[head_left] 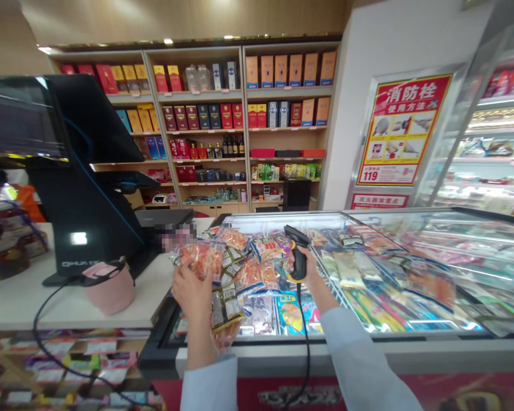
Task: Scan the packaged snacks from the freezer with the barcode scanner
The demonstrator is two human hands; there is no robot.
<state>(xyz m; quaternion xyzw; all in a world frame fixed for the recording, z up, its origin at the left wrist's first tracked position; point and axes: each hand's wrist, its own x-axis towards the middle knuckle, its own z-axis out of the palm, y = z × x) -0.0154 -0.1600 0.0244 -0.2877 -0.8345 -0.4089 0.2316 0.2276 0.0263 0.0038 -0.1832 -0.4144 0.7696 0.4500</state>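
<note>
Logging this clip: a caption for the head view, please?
Right hand grips a corded barcode scanner; left hand holds snack packets above a glass-topped freezer.

Checkout terminal [81, 188] on counter [17, 297] at left; chest freezer [282, 216] holding snack packets [248, 274] ahead; 3-bay shelving [242, 142] behind; glass-front chiller [488, 154] far right.

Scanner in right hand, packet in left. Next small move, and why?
Probably turn the orange snack packet in the left hand toward the black handheld barcode scanner in the right hand: the scanner is raised beside it, and no barcode clearly faces it.
</note>
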